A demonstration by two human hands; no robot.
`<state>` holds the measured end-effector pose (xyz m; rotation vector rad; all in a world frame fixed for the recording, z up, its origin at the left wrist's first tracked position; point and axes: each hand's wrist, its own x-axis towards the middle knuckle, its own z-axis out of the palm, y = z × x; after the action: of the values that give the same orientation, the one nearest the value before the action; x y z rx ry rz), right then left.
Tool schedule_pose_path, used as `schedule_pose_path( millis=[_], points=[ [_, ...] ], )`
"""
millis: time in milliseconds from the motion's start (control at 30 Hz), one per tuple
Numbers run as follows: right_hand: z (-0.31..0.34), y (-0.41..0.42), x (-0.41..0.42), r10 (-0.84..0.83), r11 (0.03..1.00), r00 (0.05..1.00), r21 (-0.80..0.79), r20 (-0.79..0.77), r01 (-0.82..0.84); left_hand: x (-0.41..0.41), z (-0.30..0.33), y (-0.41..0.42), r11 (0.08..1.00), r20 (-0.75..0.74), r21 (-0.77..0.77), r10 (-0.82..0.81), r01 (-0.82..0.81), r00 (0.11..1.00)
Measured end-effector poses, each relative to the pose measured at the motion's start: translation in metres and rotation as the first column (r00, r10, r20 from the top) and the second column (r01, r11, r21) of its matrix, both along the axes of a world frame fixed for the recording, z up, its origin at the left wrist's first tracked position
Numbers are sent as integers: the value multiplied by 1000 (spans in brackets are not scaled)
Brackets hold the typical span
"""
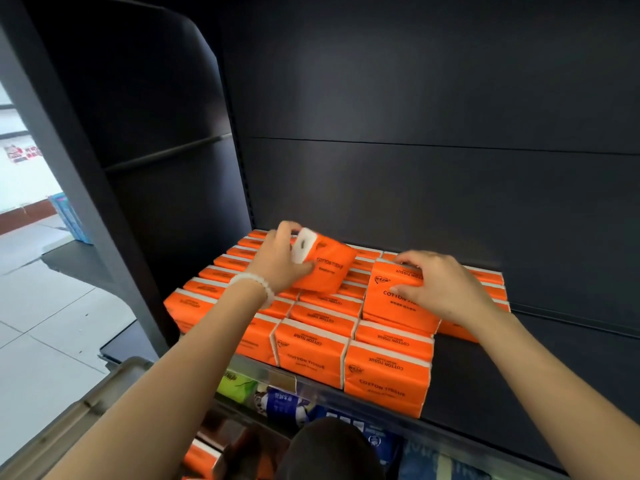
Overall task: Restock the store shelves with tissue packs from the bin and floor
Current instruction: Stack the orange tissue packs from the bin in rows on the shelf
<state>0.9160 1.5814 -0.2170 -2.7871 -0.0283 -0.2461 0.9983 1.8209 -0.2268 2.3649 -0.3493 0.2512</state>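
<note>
While left hand (277, 259) grips a tilted pack (323, 268) | right hand (438, 284) grips stacked pack (391, 299) | bin (114, 386) below, perhaps.

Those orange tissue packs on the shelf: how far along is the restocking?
Well along on the left: orange packs fill the left half of the shelf in rows. In hand: the left hand grips a tilted pack above the rows, and the right hand holds another pack lying on top. Left to do: the shelf's right side is bare, and the bin below shows at least one more orange pack.
</note>
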Motion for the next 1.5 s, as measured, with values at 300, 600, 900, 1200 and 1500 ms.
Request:
schedule_pose_path(
  millis=[300,600,900,1200,1500],
  points=[
    [-2,-3,-6,-26,1000,998,-2,-61,26,-9,-6,21,968,-78,251,7,13,997],
    [-11,-37,-15,-43,946,995,316,-89,69,-18,5,-8,878,90,477,-77,24,993],
    [-2,-113,-41,-157,865,987,484,16,130,-41,7,-69,927,240,261,-333,270,912],
    [-22,-199,-76,-234,816,972,536,-35,216,-64,5,-163,835,278,253,-546,488,790],
    [-60,-235,-100,-290,701,950,650,-117,294,-70,-28,-202,751,111,451,-583,482,805]
  ],
)
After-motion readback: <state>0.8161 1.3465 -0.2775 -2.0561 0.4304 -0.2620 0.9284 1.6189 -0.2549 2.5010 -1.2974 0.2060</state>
